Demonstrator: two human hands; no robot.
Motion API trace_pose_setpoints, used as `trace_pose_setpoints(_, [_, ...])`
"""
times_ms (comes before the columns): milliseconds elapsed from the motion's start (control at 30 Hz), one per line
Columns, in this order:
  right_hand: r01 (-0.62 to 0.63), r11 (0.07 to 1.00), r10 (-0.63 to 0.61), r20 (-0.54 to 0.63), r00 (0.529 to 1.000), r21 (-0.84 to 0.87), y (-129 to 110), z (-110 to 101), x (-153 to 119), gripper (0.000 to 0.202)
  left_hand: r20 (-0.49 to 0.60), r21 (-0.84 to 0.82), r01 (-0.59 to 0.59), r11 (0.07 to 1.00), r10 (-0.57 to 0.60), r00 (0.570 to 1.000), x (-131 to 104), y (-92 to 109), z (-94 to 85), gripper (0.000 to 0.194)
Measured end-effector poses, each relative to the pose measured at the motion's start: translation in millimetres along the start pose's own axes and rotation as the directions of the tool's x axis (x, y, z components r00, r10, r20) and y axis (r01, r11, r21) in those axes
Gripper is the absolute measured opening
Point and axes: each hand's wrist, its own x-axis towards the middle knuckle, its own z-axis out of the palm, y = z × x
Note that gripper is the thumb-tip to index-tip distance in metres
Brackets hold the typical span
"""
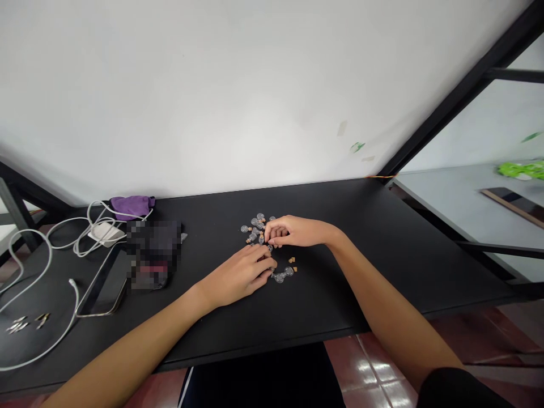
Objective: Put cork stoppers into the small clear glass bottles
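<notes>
A cluster of several tiny clear glass bottles point(256, 225) with small cork stoppers lies in the middle of a black table point(382, 249). My left hand point(242, 273) rests on the table just in front of the cluster, its fingertips pinched near one small bottle. My right hand point(293, 232) is curled beside it, fingertips meeting those of the left hand over the same spot. What the fingers grip is too small to make out. Two more bottles point(283, 275) and loose corks point(292, 261) lie just right of my left hand.
At the left are a phone point(106, 286), a white charger with coiled cable point(104, 231), a purple cloth point(131, 206) and small metal pieces point(25, 323). A white wall stands behind. Another grey table point(459, 198) lies to the right.
</notes>
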Motion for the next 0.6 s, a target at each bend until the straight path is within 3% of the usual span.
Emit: trace_pose_setpoints(600, [-0.003,0.996,-0.001,-0.042,0.999,-0.087,0.4,5.0,0.7,0.017,0.03,0.016,0.018,1.0,-0.019,0.999,-0.4,1.3,-0.8,0.018])
